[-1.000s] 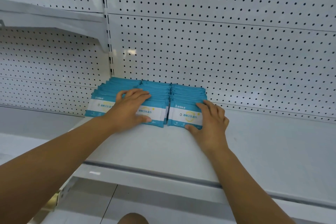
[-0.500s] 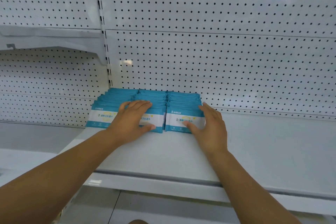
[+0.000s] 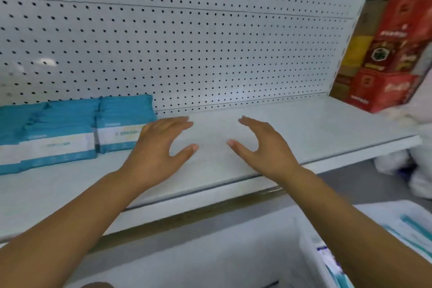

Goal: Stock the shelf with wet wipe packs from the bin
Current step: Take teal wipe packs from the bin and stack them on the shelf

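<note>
Left hand (image 3: 159, 149) and right hand (image 3: 264, 147) spread open, holding nothing.
Both hover above the shelf (image 3: 315, 128), thumbs facing; wet wipe packs (image 3: 124, 121) sit just beside the left hand.

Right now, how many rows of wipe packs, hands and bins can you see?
Rows of teal wipe packs: 3
Bare hands: 2, the left hand and the right hand, both empty
White bin: 1
Total: 6

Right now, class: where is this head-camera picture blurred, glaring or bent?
Head view: motion blur smears the wet wipe packs and red cartons; glare patches the pegboard; the wide lens slightly bows the shelf edge; left hand and right hand look sharper.
</note>
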A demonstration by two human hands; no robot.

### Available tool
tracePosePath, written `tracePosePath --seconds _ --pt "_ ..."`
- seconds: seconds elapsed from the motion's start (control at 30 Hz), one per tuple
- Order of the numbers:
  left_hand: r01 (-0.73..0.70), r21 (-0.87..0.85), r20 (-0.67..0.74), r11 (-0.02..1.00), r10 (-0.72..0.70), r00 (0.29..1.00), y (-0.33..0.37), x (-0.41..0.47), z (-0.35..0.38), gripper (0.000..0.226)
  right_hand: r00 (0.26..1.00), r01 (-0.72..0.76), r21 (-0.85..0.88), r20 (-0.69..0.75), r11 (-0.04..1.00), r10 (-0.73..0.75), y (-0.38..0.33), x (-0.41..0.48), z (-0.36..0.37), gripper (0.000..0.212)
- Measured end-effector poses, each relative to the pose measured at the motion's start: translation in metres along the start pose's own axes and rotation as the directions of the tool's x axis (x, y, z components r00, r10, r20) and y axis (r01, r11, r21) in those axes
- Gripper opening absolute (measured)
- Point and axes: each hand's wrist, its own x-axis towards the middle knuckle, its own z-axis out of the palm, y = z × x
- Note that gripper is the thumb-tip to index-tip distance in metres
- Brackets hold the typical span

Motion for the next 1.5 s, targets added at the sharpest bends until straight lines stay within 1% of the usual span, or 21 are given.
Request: tracePosePath --seconds 0.1,0.2,0.33,0.47,0.53,0.63,0.7,0.77,0.83,0.9,0.97,1.03,1.13,1.2,1.27,1.33,1.4,1.5 --pt "-0.058 -0.088 0.019 0.994 0.060 0.998 0.046 0.018 0.036 0.060 0.993 -0.087 -0.041 -0.077 0.995 0.084 0.041 -0.026 -0.037 0.065" --pt "-0.112 -0.185 0.056 0.976 0.124 0.991 0.094 0.034 0.074 0.057 0.968 -0.203 -0.057 -0.163 0.977 0.192 0.081 -0.055 -0.073 0.061" --pt "-0.186 -0.303 0.100 0.935 0.225 0.969 0.158 0.047 0.118 0.051 0.898 -0.367 -0.083 -0.292 0.927 0.330 0.133 -0.099 -0.109 0.056" --pt "-0.237 -0.385 0.192 0.892 0.328 0.925 0.211 0.042 0.161 0.057 0.819 -0.504 -0.038 -0.339 0.863 0.463 0.175 -0.153 -0.128 0.051" --pt "-0.237 -0.413 0.252 0.879 0.361 0.898 0.230 0.030 0.183 0.059 0.777 -0.572 0.002 -0.318 0.820 0.543 0.193 -0.182 -0.132 0.050" --pt "-0.188 -0.417 0.364 0.889 0.353 0.862 0.244 0.006 0.216 0.058 0.696 -0.676 0.055 -0.281 0.735 0.661 0.215 -0.221 -0.136 0.045" --pt "-0.181 -0.386 0.413 0.904 0.345 0.843 0.246 -0.010 0.237 0.058 0.649 -0.741 0.051 -0.201 0.669 0.734 0.223 -0.244 -0.138 0.039" --pt "-0.149 -0.358 0.460 0.922 0.313 0.831 0.244 -0.024 0.254 0.059 0.615 -0.789 -0.024 -0.068 0.615 0.786 0.228 -0.263 -0.138 0.029" --pt "-0.113 -0.315 0.506 0.942 0.267 0.820 0.238 -0.035 0.269 0.062 0.579 -0.790 -0.183 0.092 0.586 0.810 0.233 -0.280 -0.134 0.024" --pt "-0.079 -0.234 0.568 0.969 0.202 0.798 0.230 -0.045 0.284 0.065 0.503 -0.771 -0.299 0.255 0.562 0.826 0.237 -0.293 -0.127 0.027" --pt "-0.041 -0.169 0.631 0.985 0.140 0.763 0.224 -0.054 0.296 0.074 0.421 -0.777 -0.346 0.336 0.526 0.843 0.240 -0.302 -0.121 0.033" --pt "-0.020 -0.124 0.671 0.992 0.098 0.735 0.221 -0.060 0.305 0.081 0.393 -0.804 -0.348 0.299 0.483 0.870 0.244 -0.306 -0.118 0.041" --pt "-0.008 -0.096 0.680 0.995 0.072 0.730 0.221 -0.062 0.310 0.088 0.352 -0.831 -0.389 0.189 0.399 0.917 0.248 -0.308 -0.116 0.058" --pt "-0.006 -0.092 0.690 0.996 0.069 0.721 0.222 -0.062 0.310 0.094 0.347 -0.815 -0.431 0.174 0.388 0.922 0.249 -0.309 -0.114 0.065" --pt "-0.001 -0.090 0.701 0.996 0.065 0.710 0.222 -0.061 0.309 0.102 0.355 -0.825 -0.411 0.160 0.389 0.921 0.251 -0.309 -0.110 0.068" --pt "0.000 -0.083 0.714 0.997 0.059 0.698 0.222 -0.061 0.308 0.105 0.342 -0.846 -0.376 0.163 0.378 0.926 0.251 -0.308 -0.103 0.071" --pt "-0.003 -0.074 0.720 0.997 0.055 0.692 0.224 -0.062 0.308 0.104 0.301 -0.862 -0.369 0.178 0.347 0.937 0.251 -0.307 -0.095 0.067" --pt "-0.011 -0.067 0.715 0.998 0.056 0.697 0.224 -0.062 0.309 0.096 0.289 -0.846 -0.398 0.217 0.355 0.932 0.252 -0.305 -0.088 0.044"
